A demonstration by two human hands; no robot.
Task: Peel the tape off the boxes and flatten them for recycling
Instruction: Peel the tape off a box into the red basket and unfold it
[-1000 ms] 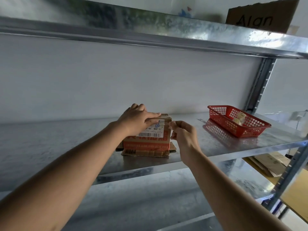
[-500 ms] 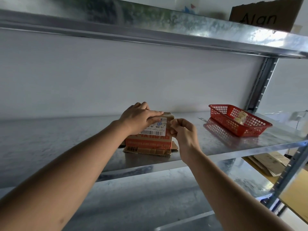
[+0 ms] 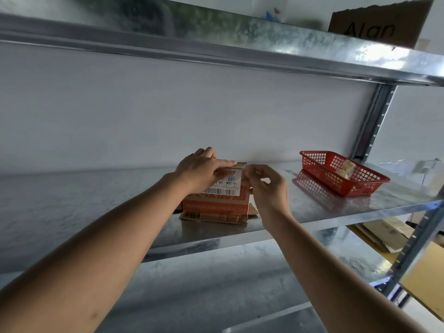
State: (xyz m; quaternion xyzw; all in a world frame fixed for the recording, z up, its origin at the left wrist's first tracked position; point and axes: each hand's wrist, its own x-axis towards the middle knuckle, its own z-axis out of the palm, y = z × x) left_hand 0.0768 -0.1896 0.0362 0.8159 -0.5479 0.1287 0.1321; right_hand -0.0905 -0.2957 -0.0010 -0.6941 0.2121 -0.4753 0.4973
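- Resting on the top of a small cardboard box [image 3: 216, 205], the left hand [image 3: 201, 170] lies flat with straight fingers and presses the box down.
- The box stands on a metal shelf [image 3: 96, 200], near its front edge, and its bottom flaps spread out on the shelf surface.
- A white label [image 3: 228, 186] with a barcode is on the front face of the box, partly covered by the left hand.
- The right hand [image 3: 266, 186] is at the top right corner of the box; its thumb and fingers are curled together in a pinch, but the blur hides what they pinch.
- A red basket [image 3: 360, 186] stands on the same shelf, well apart to the right, with a pale crumpled thing inside.
- A brown cardboard piece [image 3: 374, 25] with writing stands on the upper shelf.
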